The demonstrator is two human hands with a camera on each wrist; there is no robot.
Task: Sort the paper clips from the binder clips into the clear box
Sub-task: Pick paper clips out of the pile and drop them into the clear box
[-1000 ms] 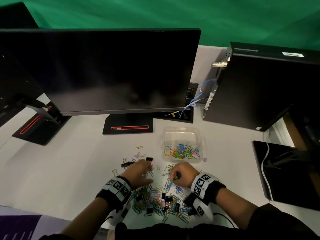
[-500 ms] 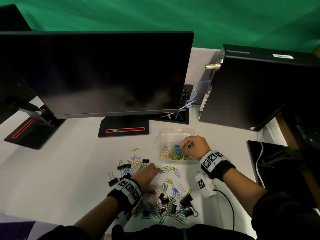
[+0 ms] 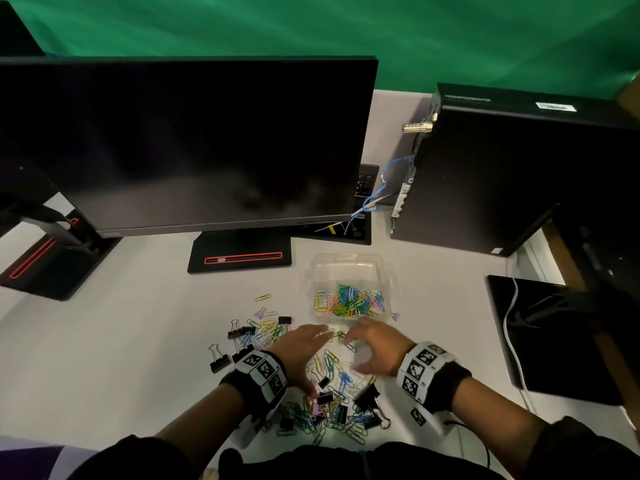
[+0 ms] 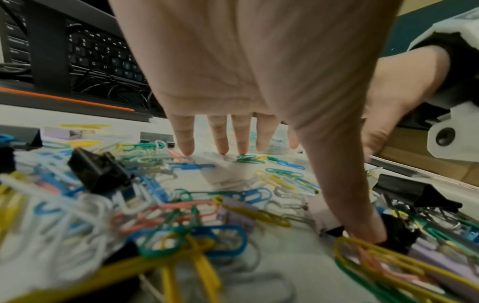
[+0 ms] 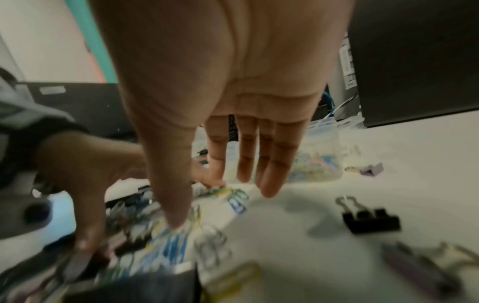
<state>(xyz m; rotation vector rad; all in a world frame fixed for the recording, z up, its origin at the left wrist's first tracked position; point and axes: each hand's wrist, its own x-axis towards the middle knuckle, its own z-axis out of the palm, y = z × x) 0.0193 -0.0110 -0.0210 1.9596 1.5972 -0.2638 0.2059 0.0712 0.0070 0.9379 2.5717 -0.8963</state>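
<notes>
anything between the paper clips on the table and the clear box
Nothing visible blocks the way: the clear box stands open-topped just behind the paper clips, bare table between. One purple binder clip lies by its right corner.

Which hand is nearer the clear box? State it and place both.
Right. The right hand hovers just in front of the clear box, near its front edge; the left hand lies further to the left, fingers spread on the pile.

left hand: fingers spread, flat | right hand: fingers extended, empty
</notes>
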